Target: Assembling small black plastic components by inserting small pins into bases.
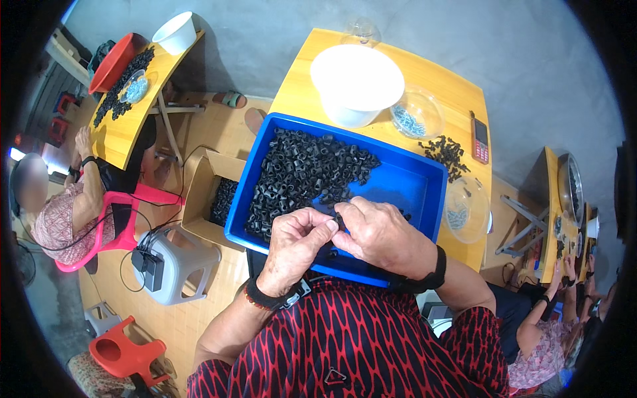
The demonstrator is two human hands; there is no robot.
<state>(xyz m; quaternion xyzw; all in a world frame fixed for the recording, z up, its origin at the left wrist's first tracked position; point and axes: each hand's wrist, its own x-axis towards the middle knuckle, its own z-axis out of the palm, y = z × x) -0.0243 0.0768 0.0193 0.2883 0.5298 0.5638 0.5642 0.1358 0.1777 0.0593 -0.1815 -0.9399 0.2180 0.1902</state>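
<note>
Left hand (296, 240) and right hand (380, 233) meet over the near edge of the blue tray (411, 182), 2 sets of fingertips pinching 1 small black part (339, 219), so drops rejoin the black pile (302, 176).

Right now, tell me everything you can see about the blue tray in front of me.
The blue tray is a shallow rectangular bin, plastic by its look, with raised walls. It sits tilted at the near edge of the yellow table, beside the white bowl. A heap of small black parts fills its left half; the right half shows bare blue floor. The left hand and right hand work above its near wall, pinching one small black piece.
</note>
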